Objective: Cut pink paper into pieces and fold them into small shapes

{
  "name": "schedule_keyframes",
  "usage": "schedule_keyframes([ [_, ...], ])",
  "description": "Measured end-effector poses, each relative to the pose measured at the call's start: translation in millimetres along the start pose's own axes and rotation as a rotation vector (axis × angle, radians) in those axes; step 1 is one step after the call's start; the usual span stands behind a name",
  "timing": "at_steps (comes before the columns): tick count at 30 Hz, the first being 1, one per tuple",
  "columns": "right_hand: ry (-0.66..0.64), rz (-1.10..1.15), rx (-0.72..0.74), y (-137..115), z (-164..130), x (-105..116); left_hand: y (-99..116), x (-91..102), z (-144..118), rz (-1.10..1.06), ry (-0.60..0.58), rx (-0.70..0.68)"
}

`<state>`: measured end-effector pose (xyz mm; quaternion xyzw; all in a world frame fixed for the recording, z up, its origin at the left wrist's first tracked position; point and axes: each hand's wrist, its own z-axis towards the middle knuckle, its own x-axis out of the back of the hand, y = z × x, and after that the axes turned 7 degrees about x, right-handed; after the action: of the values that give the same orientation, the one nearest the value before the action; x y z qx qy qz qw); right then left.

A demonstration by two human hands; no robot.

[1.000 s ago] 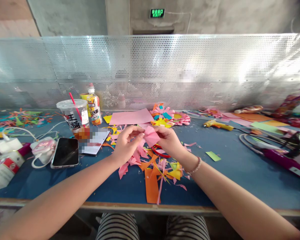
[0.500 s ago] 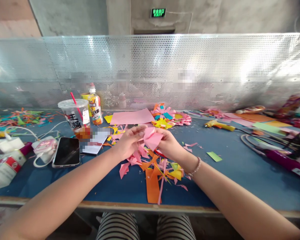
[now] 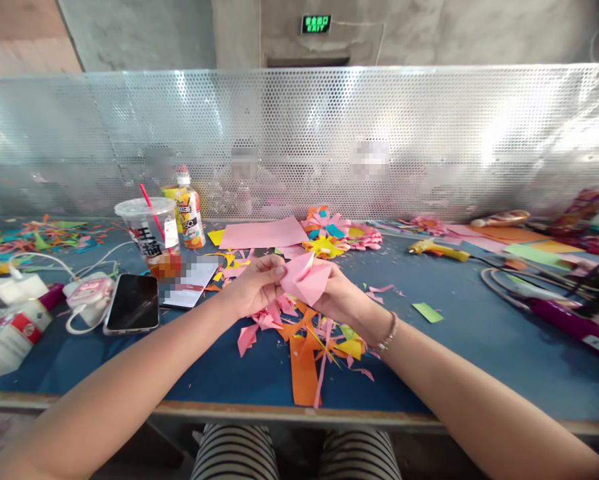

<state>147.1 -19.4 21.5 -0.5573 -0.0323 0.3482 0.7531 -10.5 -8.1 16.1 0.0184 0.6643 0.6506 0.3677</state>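
Observation:
A folded pink paper piece (image 3: 304, 279) is held up above the blue table (image 3: 479, 333) by both hands. My left hand (image 3: 256, 285) pinches its left edge with thumb and fingers. My right hand (image 3: 340, 295) grips it from the right and from underneath, partly hidden behind the paper. Below the hands lies a heap of pink, orange and yellow paper scraps (image 3: 309, 337). A flat pink sheet (image 3: 262, 234) and finished paper flowers (image 3: 336, 235) lie just beyond.
A dark phone (image 3: 133, 302), a white case with cable (image 3: 88, 297), a plastic cup with red straw (image 3: 149, 235) and a drink bottle (image 3: 189, 212) stand at left. A yellow glue gun (image 3: 436, 249), coloured sheets and a purple tool (image 3: 564, 320) lie at right. A perforated metal screen (image 3: 299, 140) closes the back.
The pink paper piece has opened wider and tilted between my hands, and both hands have shifted slightly with it. The view has moved a little.

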Motion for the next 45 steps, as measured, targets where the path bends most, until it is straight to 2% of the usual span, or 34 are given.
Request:
schedule_keyframes([
  [5,0.006,0.049,-0.009,3,0,2,-2,0.2,1,0.013,-0.005,-0.025],
  [12,-0.031,-0.002,-0.006,6,2,7,-2,-0.8,0,0.022,-0.015,-0.050],
  [18,0.008,-0.021,0.030,3,3,3,-2,-0.9,2,0.038,0.010,-0.055],
  [21,0.035,-0.054,0.094,-1,5,0,-2,-3.6,1,0.148,0.105,-0.168],
  [25,0.056,-0.120,0.132,-3,7,-4,-3,-9.4,-3,0.429,0.251,-0.364],
  [28,0.055,-0.156,0.115,0,8,-3,-4,-11.6,-4,0.494,0.249,-0.350],
  [35,0.031,-0.142,0.076,2,8,2,-6,-8.6,-2,0.473,0.214,-0.276],
  [39,0.061,-0.206,0.101,3,9,5,-2,-12.0,-5,0.585,0.272,-0.348],
  [45,0.111,-0.425,0.137,3,12,9,-3,-12.6,-8,0.738,0.333,-0.417],
])
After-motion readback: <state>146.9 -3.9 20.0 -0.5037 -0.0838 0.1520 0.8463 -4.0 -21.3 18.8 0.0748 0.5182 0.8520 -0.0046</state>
